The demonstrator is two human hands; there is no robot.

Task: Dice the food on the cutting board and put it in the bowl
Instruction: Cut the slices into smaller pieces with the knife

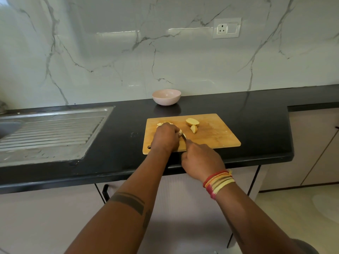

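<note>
Your left hand [166, 135]: fingers curled down over pale food pieces [161, 124] on the cutting board [216, 134]; your right hand [200, 158]: gripping the knife [184, 137]; bowl [166, 97]: beyond board, on table [119, 143]

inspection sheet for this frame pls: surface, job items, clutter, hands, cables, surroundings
Surface: black countertop, carrying a wooden cutting board near its front edge.
Job's things: pale food pieces under the left hand; larger uncut pieces lie apart at mid-board. Pink bowl stands behind the board by the wall; nothing visible in it. Knife mostly hidden, blade tip at the food.
Clutter: nothing seen.
Hands: left hand, fingers curled, holds the food down; right hand grips the knife handle.
Cables: nothing seen.
Surroundings: steel sink drainboard left of the board, marble wall with a socket, cabinets below.
</note>
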